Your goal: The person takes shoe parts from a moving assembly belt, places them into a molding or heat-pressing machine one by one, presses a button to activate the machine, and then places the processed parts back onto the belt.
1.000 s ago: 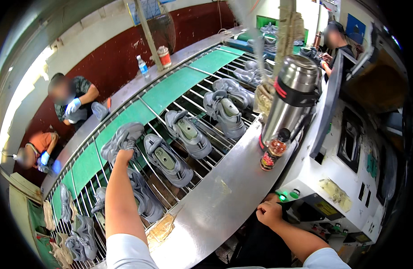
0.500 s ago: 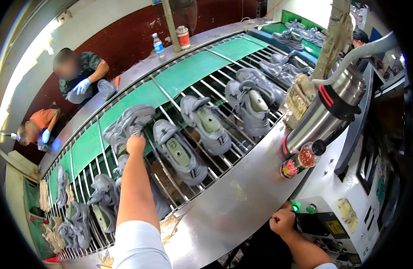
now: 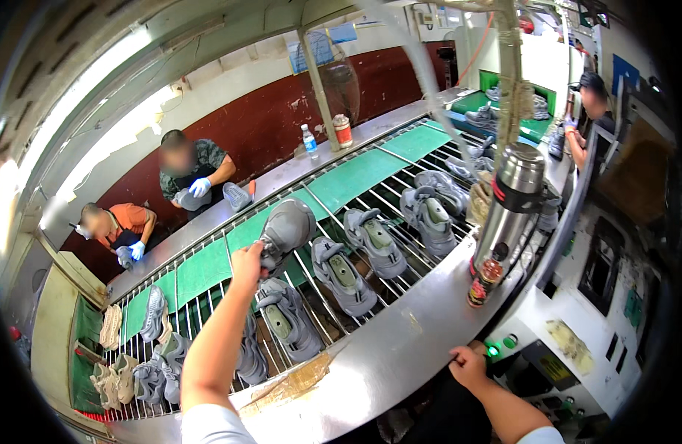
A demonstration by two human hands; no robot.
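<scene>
My left hand (image 3: 246, 268) is shut on a grey sneaker (image 3: 291, 226), holding it tilted above the rack of metal rods (image 3: 322, 296). Below it, another grey sneaker (image 3: 305, 334) rests on the rods, opening upward. More grey sneakers (image 3: 346, 285) stand to its right along the rack. At the lower right, my right hand (image 3: 468, 366) is closed beside the white machine (image 3: 530, 318), close to a lit green button (image 3: 493, 351). Whatever its fingers hold, if anything, is hidden.
A steel flask (image 3: 507, 207) and a small bottle with a dark cap (image 3: 487, 280) stand on the metal ledge (image 3: 400, 337). Green sheets (image 3: 356, 177) line the rack's far side. Two gloved people (image 3: 196, 174) work at the far left; another person (image 3: 594, 111) is at the right.
The left hand has lifted the grey sneaker off the rack and turned it more upright. My view has tilted up. The right hand stays beside the machine.
</scene>
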